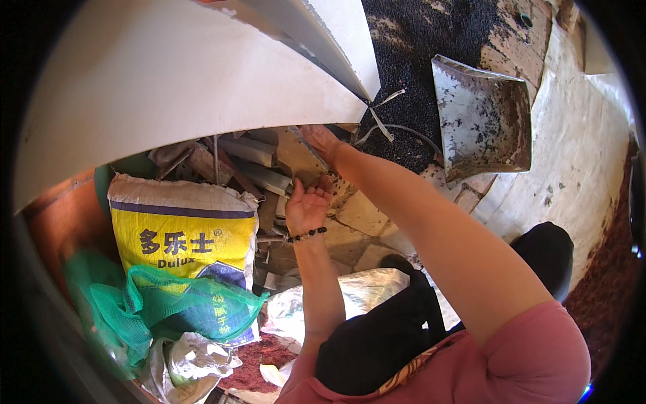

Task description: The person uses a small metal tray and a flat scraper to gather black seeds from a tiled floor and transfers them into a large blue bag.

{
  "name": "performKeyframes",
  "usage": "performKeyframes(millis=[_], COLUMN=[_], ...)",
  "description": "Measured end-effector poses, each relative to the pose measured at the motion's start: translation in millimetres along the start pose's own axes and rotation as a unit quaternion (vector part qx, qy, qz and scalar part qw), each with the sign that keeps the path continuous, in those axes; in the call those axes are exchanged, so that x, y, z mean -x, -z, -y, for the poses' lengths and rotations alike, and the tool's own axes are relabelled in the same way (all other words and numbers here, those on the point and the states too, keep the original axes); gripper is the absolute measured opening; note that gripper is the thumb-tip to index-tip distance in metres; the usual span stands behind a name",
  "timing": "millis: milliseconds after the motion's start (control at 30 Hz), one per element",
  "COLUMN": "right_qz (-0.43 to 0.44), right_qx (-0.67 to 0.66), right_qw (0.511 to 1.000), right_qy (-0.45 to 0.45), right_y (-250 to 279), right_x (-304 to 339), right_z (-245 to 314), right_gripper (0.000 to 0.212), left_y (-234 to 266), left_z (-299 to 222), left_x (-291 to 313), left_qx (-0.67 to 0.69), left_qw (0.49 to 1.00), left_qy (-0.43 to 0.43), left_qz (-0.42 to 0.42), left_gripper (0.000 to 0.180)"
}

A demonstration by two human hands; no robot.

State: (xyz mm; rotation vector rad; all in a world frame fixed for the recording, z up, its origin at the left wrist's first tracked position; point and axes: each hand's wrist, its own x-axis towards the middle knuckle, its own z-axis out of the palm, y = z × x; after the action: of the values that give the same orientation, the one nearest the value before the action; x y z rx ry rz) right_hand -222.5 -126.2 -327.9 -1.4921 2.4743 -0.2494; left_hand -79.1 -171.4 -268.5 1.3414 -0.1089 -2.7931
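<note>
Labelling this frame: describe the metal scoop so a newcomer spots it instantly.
Start at the big white panel, upper left. Right of its pointed tip, dark granules lie on the floor, the metal scoop beside them. Its grey raised walls and speckled tray set it apart from the loose granules.

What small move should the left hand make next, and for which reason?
Probably raise the left hand slightly toward the right hand, ready to help there. The left palm faces up with nothing visible in it, while the right hand reaches to the lower edge of the white panel, its fingertips not clearly visible.
</note>
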Motion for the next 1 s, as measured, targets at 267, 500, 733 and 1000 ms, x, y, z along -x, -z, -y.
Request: performKeyframes(millis=[267,500,733,1000], right_qz=[-0.015,-0.099,-0.066,0.022], right_qx=[-0.266,-0.023,0.126,0.118], right_qw=[0.963,0.994,0.966,0.958], right_qy=[-0.033,0.05,0.215,0.262], right_y=[20.3,30.5,44.0,95.4], right_x=[20.1,79.6,137.4,164.3], right_z=[-10.7,-21.1,-80.8,-67.1], right_gripper=[0.041,0.023,0.023,0.032], left_y=[3.9,11.5,-3.9,7.1], left_z=[2.0,-1.9,10.6,-1.7], left_x=[3.9,-4.9,-3.8,3.5], left_qx=[-0.013,0.041,-0.003,0.003], left_qw=[0.999,0.999,0.998,0.998], left_qy=[-0.046,0.014,-0.048,-0.05], left_qz=[0.018,0.033,-0.029,0.029], left_gripper=[0.034,0.032,0.032,0.036])
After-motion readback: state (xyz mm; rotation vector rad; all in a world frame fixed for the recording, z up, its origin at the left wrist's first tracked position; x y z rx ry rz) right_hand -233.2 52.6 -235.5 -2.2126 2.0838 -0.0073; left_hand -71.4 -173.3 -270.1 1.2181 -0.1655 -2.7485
